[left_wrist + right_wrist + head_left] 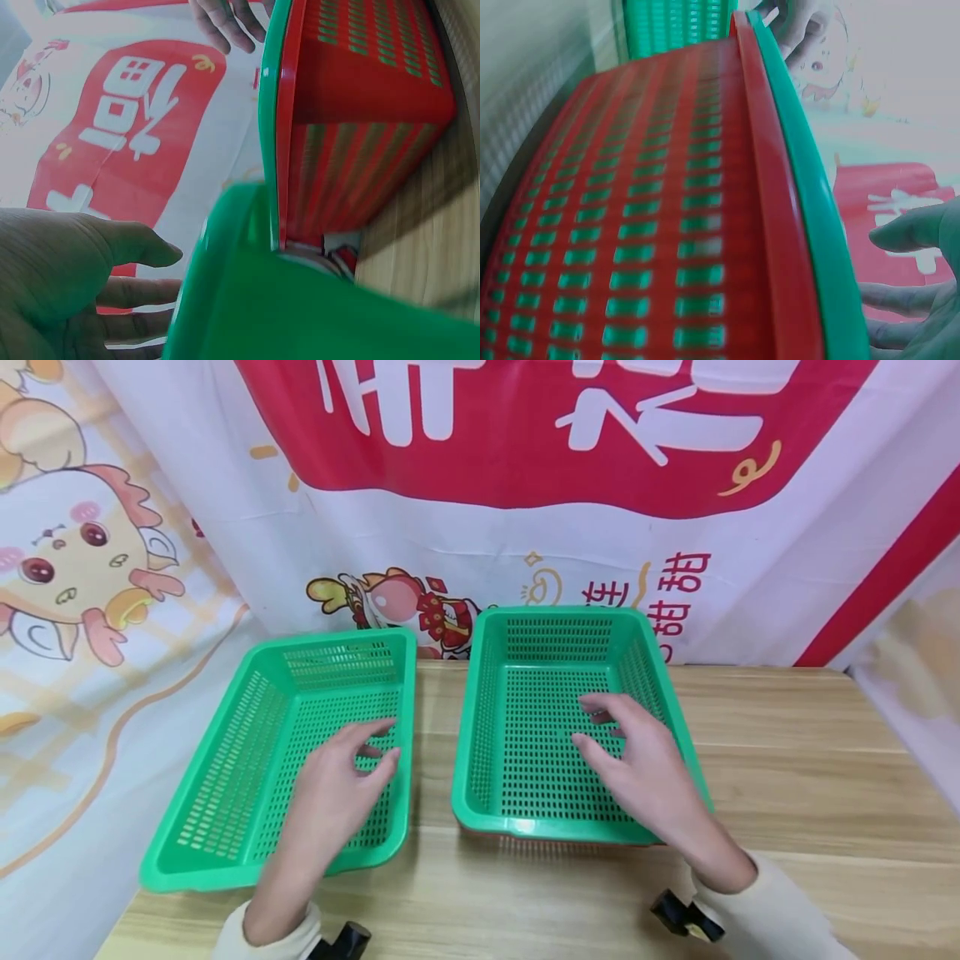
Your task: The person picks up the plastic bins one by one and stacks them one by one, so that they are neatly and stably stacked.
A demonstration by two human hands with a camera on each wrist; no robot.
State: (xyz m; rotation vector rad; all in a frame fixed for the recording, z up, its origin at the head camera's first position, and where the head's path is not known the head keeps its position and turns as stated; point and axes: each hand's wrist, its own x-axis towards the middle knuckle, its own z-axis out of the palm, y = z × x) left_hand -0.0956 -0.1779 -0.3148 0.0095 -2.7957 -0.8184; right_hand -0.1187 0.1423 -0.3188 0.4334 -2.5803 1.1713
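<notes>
Two green perforated plastic baskets stand side by side in the head view. Over the left basket (225,760) hovers my left hand (333,789), fingers loosely bent, thumb apart from them, nothing held. My right hand (645,768) hangs above the right basket (487,821) in a similar relaxed pose, also holding nothing. A red basket (652,187) is nested beneath the right green one, its slatted wall plain in both wrist views. The left wrist view has my left hand (67,285) beside the left basket's green rim (217,255). No items show inside either green basket.
Both baskets stand on a wood-grain table (810,777). A white and red printed cloth (510,452) hangs behind it, and a cartoon-patterned cloth (82,585) drapes along the left side. Black wrist straps (686,917) sit at the cream sleeves (757,910).
</notes>
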